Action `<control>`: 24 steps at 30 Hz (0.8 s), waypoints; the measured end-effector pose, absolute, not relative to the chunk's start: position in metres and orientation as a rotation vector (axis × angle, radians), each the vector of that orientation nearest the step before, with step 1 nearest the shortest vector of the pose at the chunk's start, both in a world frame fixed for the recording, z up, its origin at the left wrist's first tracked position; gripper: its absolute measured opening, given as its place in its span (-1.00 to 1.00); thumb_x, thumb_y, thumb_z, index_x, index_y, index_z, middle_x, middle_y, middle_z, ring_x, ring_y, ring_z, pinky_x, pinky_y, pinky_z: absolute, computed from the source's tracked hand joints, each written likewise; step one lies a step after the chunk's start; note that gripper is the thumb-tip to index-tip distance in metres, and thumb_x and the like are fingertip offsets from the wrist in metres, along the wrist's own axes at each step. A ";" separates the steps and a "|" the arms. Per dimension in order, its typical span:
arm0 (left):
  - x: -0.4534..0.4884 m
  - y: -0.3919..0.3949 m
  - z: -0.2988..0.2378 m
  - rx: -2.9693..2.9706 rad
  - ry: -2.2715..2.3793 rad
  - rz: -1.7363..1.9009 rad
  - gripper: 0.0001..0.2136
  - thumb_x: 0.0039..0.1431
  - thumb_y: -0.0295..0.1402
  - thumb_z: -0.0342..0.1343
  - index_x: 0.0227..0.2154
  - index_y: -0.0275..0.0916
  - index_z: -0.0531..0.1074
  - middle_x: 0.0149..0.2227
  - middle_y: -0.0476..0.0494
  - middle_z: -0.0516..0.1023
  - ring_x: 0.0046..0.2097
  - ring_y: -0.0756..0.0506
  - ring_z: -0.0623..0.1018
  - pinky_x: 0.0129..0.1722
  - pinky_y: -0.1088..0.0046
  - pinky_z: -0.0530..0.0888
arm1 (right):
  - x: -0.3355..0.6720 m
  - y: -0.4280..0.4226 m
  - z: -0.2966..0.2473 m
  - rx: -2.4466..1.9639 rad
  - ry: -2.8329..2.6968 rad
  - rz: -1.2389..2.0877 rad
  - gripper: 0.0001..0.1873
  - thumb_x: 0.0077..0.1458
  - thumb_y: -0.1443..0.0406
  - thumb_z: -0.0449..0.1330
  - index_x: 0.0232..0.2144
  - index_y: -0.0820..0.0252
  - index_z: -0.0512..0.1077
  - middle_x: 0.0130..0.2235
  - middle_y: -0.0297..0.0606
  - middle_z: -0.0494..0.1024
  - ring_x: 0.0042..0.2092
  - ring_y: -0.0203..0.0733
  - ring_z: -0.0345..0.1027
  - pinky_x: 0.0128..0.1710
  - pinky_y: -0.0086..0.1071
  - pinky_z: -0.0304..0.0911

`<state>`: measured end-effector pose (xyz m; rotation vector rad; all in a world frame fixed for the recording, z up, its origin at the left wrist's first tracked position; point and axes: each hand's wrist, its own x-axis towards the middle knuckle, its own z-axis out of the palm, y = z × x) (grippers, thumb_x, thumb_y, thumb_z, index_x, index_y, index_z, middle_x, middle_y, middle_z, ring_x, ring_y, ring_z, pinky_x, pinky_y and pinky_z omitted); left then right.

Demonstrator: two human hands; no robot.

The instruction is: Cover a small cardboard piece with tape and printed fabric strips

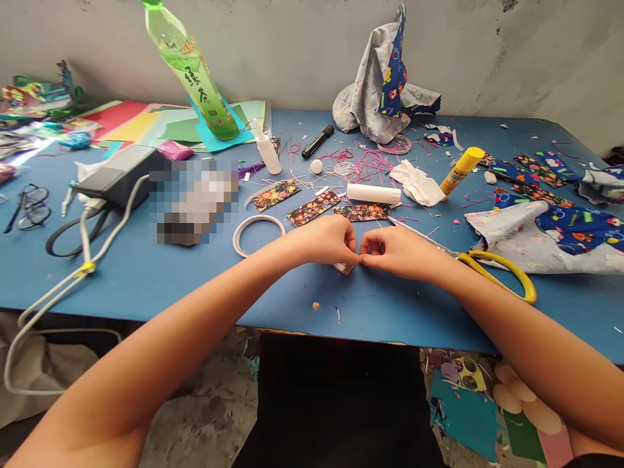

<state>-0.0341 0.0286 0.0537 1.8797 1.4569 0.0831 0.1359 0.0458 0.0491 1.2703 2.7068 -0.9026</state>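
My left hand (327, 240) and my right hand (398, 250) meet over the blue table (146, 279), fingertips pinched together. Between them they hold a small pale piece (344, 267), mostly hidden under the left fingers; I cannot name it. Just beyond the hands lie three dark floral fabric strips (314, 207). Yellow-handled scissors (497, 273) rest beside my right wrist, partly under it.
A white ring (258, 224), a white paper roll (374, 193), a yellow glue stick (462, 169), a black marker (317, 141) and pink threads lie behind. A green bottle (192, 71) leans at the back. Blue printed cloth (565, 227) fills the right; a charger cable (82, 260) trails left.
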 end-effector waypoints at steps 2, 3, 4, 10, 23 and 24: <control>-0.036 0.030 0.053 1.857 1.471 0.106 -0.93 -0.21 -0.42 0.13 -0.55 -0.25 0.40 -0.60 0.04 0.43 -0.53 0.02 0.39 -0.58 0.54 0.24 | 0.136 0.046 0.049 1.276 2.706 -0.918 -0.91 0.02 0.30 0.19 -0.43 0.20 0.47 -0.54 -0.41 0.45 -0.50 -0.34 0.25 -0.48 -0.47 0.01; -0.037 0.030 0.052 1.844 1.480 0.124 -0.91 -0.21 -0.43 0.13 -0.53 -0.25 0.39 -0.59 0.05 0.42 -0.53 0.02 0.39 -0.58 0.55 0.25 | 0.136 0.046 0.049 1.281 2.701 -0.925 -0.91 0.02 0.29 0.19 -0.42 0.20 0.47 -0.54 -0.42 0.45 -0.50 -0.34 0.25 -0.47 -0.47 0.02; -0.038 0.031 0.052 1.832 1.486 0.140 -0.90 -0.20 -0.43 0.14 -0.51 -0.25 0.39 -0.58 0.05 0.42 -0.52 0.02 0.39 -0.59 0.55 0.25 | 0.136 0.046 0.049 1.285 2.696 -0.931 -0.91 0.02 0.29 0.19 -0.42 0.20 0.48 -0.54 -0.42 0.45 -0.50 -0.34 0.25 -0.47 -0.47 0.02; -0.038 0.029 0.053 1.841 1.516 0.132 -0.82 -0.26 -0.37 0.22 -0.52 -0.23 0.37 -0.60 0.06 0.41 -0.52 0.01 0.38 -0.60 0.54 0.22 | 0.136 0.045 0.051 1.285 2.685 -0.942 -0.90 0.03 0.28 0.20 -0.43 0.21 0.46 -0.52 -0.41 0.46 -0.48 -0.33 0.26 -0.47 -0.47 0.03; -0.040 0.028 0.049 1.868 1.517 0.198 -0.90 -0.21 -0.42 0.15 -0.53 -0.23 0.36 -0.60 0.06 0.41 -0.53 0.02 0.38 -0.57 0.55 0.24 | 0.136 0.045 0.050 1.281 2.687 -0.946 -0.90 0.02 0.30 0.19 -0.42 0.21 0.48 -0.54 -0.42 0.44 -0.50 -0.35 0.25 -0.46 -0.47 0.03; -0.041 0.028 0.049 1.859 1.516 0.197 -0.88 -0.21 -0.39 0.17 -0.53 -0.23 0.35 -0.59 0.05 0.41 -0.52 0.02 0.38 -0.57 0.55 0.23 | 0.137 0.046 0.050 1.279 2.688 -0.952 -0.90 0.03 0.29 0.19 -0.41 0.21 0.48 -0.54 -0.42 0.44 -0.50 -0.35 0.25 -0.47 -0.48 0.03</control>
